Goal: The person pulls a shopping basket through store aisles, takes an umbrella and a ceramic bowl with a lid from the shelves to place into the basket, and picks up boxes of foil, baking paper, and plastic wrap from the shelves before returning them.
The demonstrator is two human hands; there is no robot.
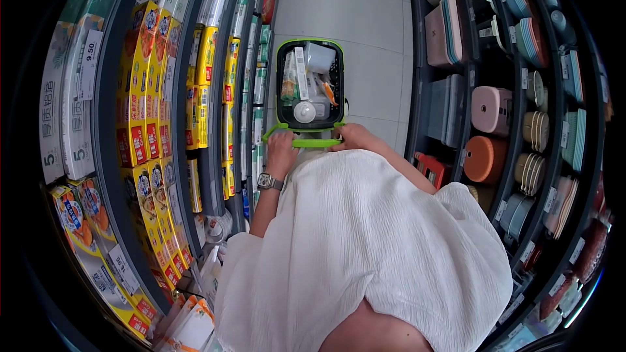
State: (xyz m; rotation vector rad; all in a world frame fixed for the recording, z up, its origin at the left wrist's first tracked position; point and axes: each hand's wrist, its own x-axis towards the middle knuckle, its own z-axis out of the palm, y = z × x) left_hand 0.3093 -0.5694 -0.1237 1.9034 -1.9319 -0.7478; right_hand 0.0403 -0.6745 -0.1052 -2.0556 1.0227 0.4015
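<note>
A black shopping basket with a green rim is in front of my body, over the aisle floor. My left hand, with a watch on its wrist, is closed on the left part of the basket's green handle. At the handle's right end, my right hand is closed too, its fingers partly hidden. Inside the basket lie a long white box, a translucent plastic container, a round white item, and an orange-and-white packet.
Shelves on the left hold yellow boxes and long white boxes. The right shelves carry a pink container, an orange round container and stacked bowls. Grey floor tiles run ahead between them.
</note>
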